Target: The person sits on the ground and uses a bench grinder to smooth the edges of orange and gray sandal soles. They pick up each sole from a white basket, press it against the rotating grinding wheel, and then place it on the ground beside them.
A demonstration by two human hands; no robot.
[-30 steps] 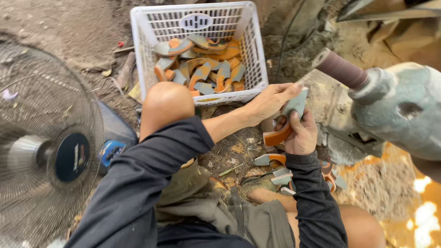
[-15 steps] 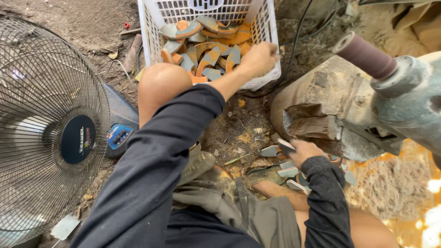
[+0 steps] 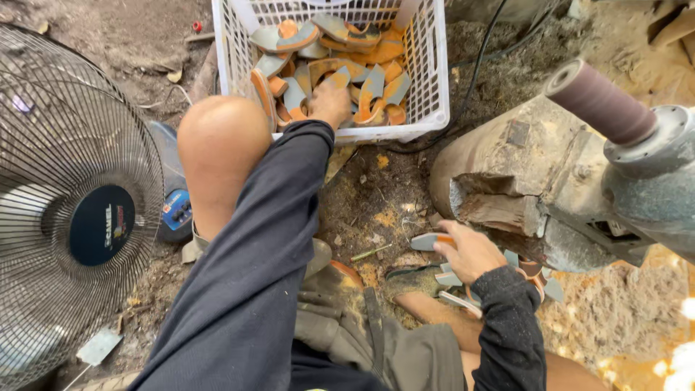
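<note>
1. long dark navy sleeves of soft knit fabric cover both arms down to the wrists, leaving the left hand (image 3: 330, 101) and the right hand (image 3: 470, 250) bare.
2. the right cuff is speckled with pale dust.
3. olive-grey shorts, creased and dusty, with a stitched seam.
4. both knees and the lower legs are uncovered.

Wire-guard fan (image 3: 72, 217), sanding drum machine (image 3: 615, 152), black cable (image 3: 481, 54)

Left arm extended forward, left hand (image 3: 330, 101) palm-down with fingers curled; right hand (image 3: 470, 251) low, fingers pinched together, wrist bent.
</note>
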